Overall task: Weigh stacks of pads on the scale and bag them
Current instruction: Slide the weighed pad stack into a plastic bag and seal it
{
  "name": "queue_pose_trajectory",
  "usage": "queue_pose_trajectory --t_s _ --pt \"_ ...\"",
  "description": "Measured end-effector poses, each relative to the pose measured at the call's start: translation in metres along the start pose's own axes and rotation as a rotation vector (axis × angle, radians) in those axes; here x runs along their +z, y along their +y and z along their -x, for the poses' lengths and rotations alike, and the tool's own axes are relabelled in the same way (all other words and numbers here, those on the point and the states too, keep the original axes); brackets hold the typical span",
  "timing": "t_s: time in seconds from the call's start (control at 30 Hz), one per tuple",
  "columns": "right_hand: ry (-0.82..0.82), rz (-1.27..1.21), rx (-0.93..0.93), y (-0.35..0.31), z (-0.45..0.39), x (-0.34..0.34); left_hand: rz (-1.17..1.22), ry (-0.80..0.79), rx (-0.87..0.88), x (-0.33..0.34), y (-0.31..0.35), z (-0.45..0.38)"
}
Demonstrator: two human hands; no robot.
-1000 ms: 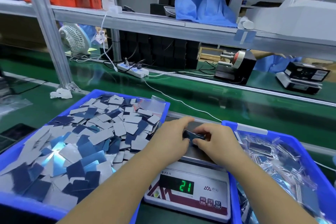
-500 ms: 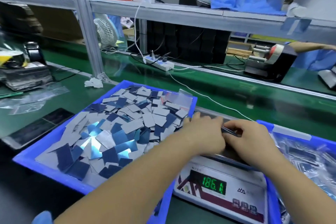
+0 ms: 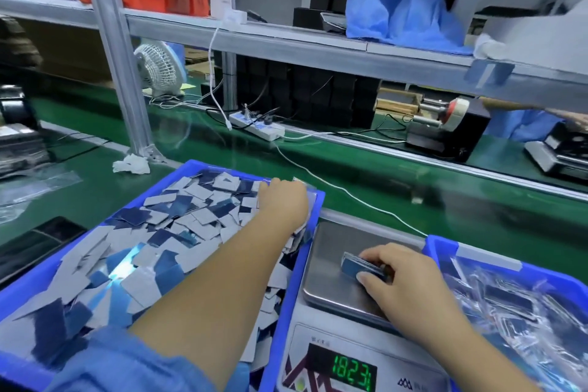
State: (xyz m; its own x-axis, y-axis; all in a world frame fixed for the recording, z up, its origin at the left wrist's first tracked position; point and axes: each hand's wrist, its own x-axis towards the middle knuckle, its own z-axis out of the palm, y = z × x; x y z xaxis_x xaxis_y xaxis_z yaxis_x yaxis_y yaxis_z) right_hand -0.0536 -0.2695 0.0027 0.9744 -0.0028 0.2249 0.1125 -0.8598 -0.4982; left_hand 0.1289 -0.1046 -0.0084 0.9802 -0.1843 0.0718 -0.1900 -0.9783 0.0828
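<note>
A digital scale [image 3: 337, 274] with a steel pan sits between two blue bins, and its green display [image 3: 352, 372] is lit. A small stack of blue pads [image 3: 358, 265] lies on the pan. My right hand [image 3: 404, 286] holds that stack with curled fingers. My left hand [image 3: 283, 200] reaches over the far right corner of the left blue bin [image 3: 288, 302], which is full of loose grey and blue pads [image 3: 178, 226]. Clear plastic [image 3: 313, 192] shows at its fingertips. Whether it grips anything there is hidden.
The right blue bin [image 3: 442, 251] holds several bagged pads [image 3: 509, 305]. Beyond lie the green conveyor belt [image 3: 413, 181], a white power strip [image 3: 257, 126] with its cable, a small fan [image 3: 160, 68], a tape dispenser [image 3: 445, 127] and a metal shelf post [image 3: 117, 51].
My left hand left the stack on the scale and moved left to the far corner of the loose-pad bin. My right hand stays on the stack. The display reading changed.
</note>
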Motion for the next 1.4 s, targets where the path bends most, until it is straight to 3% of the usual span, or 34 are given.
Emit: queue_pose_trajectory --t_s 0.2,0.5,0.57,0.63,0.73,0.87,1.1,1.3,1.4 --pt "0.030 -0.044 -0.021 0.001 0.002 0.002 0.092 0.066 -0.039 0.006 -0.002 0.001" --pt "0.072 -0.099 0.019 0.000 0.003 0.000 0.710 0.266 -0.060 -0.039 -0.001 0.037" --pt "0.127 -0.277 0.113 0.000 0.002 -0.004 0.916 0.273 -0.007 -0.053 0.007 0.057" --pt "0.140 -0.657 0.227 -0.002 0.002 -0.009 1.119 0.225 0.069 -0.059 0.017 0.078" --pt "0.105 -1.129 0.303 -0.005 0.002 -0.013 1.488 0.027 0.132 -0.053 0.031 0.103" --pt "0.018 -1.313 0.290 -0.006 0.006 -0.013 1.844 -0.186 0.131 -0.039 0.044 0.119" --pt "0.087 -1.288 0.231 -0.005 0.007 -0.013 2.007 -0.262 0.136 -0.031 0.040 0.125" --pt "0.166 -1.282 0.231 -0.002 0.007 -0.013 1.881 -0.427 0.200 -0.034 0.038 0.127" --pt "0.196 -1.275 0.224 -0.002 0.006 -0.015 1.764 -0.374 0.225 -0.034 0.039 0.129"
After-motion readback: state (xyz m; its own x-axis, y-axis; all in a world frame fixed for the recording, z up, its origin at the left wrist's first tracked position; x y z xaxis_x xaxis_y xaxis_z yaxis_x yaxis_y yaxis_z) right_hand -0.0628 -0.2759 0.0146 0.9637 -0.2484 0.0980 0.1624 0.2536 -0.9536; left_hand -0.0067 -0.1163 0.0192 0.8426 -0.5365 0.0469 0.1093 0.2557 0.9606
